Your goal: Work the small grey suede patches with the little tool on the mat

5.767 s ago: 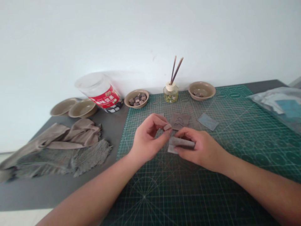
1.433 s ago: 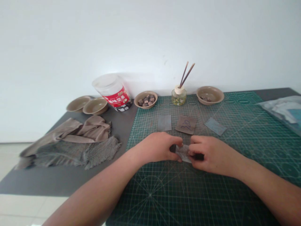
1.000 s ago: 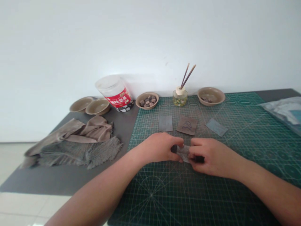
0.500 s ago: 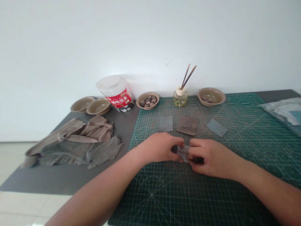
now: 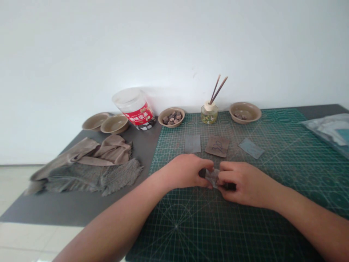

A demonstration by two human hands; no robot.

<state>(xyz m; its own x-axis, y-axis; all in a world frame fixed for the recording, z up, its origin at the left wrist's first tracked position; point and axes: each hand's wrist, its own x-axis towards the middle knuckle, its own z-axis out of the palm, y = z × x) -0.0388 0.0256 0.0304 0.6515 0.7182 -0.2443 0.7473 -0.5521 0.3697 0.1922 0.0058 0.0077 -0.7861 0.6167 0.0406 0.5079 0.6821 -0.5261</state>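
On the green cutting mat point(image 5: 191, 225), a small grey piece of sandpaper point(image 5: 211, 177) lies between my two hands. My left hand point(image 5: 188, 171) grips its left edge with thumb and fingers. From the other side, my right hand point(image 5: 240, 181) is closed in a pinch over the sheet's right part. Whatever those fingers hold is mostly hidden. Just beyond the hands lie a brown sandpaper square point(image 5: 217, 146) marked 320, a grey sheet point(image 5: 192, 143) and a tilted blue-grey sheet point(image 5: 251, 147).
Along the wall stand a bowl of small stones point(image 5: 171, 123), a reed diffuser point(image 5: 209, 113), a bowl with a few stones point(image 5: 252, 115) and a tilted plastic jar point(image 5: 139, 113). Crumpled cloths point(image 5: 89, 171) and two more bowls point(image 5: 114, 125) are left; a plastic bag point(image 5: 329, 127) lies right.
Hardly anything differs. My right fingers have shifted very slightly over the sandpaper; my left hand keeps its place.
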